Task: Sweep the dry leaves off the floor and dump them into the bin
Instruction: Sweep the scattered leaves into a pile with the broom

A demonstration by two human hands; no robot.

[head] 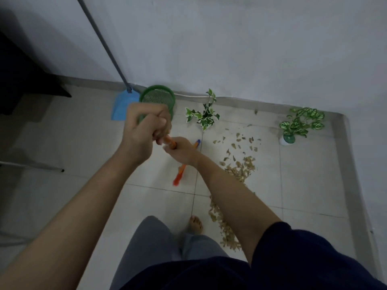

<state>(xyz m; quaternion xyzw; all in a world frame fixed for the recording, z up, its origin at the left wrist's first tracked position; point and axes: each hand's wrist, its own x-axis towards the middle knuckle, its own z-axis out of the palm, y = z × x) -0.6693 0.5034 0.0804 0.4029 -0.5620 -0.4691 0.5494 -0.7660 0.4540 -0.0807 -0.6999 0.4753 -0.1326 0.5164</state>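
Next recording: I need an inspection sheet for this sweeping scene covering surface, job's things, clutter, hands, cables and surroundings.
Surface: pale tiled floor.
Job's things: dry leaves strewn right of centre, down to a bare foot; orange broom low over the tiles; green mesh bin and blue dustpan by the wall.
Clutter: two small potted plants.
Hands: left hand and right hand both grip the broom handle.
Cables: white cord along the skirting.
Surroundings: plain wall, dark furniture on the left.
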